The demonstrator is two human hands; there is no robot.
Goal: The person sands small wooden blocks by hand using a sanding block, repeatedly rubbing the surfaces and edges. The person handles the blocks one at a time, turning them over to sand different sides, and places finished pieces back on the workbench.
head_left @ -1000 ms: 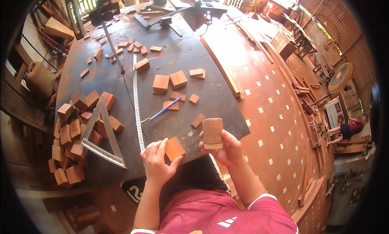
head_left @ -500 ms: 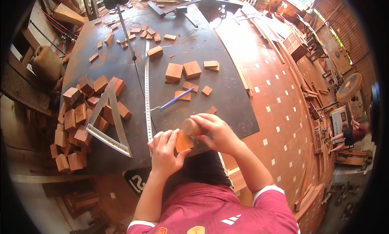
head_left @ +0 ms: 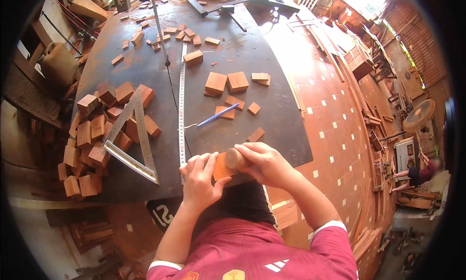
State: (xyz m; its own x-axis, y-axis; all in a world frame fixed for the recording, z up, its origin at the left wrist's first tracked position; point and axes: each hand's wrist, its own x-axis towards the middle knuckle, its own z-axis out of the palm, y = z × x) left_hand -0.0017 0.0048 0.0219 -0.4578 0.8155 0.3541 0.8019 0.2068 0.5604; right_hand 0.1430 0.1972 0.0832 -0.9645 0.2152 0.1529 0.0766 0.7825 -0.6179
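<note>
At the near edge of the table, my left hand (head_left: 200, 179) is closed around the side of an orange-brown wooden block (head_left: 222, 169). My right hand (head_left: 266, 163) grips a round wooden piece (head_left: 235, 158) with a flat pale end, which overlaps the block's right side. Whether the two pieces touch cannot be made out. Just left of my left hand runs a white measuring tape (head_left: 182, 105), laid lengthwise on the dark tabletop (head_left: 160, 168). Beyond my hands lie a blue pen (head_left: 217, 115) and a small flat wood piece (head_left: 256, 135).
A heap of wooden blocks (head_left: 84, 133) fills the left side, with a metal triangle square (head_left: 141, 129) leaning on it. Larger blocks (head_left: 216, 82) and offcuts (head_left: 212, 41) lie farther back. A thin upright blade (head_left: 159, 32) stands mid-table. Another person (head_left: 422, 175) is far right.
The round piece in my right hand has come slightly toward me and over the block. My left hand keeps its hold. The whole view has shifted a little.
</note>
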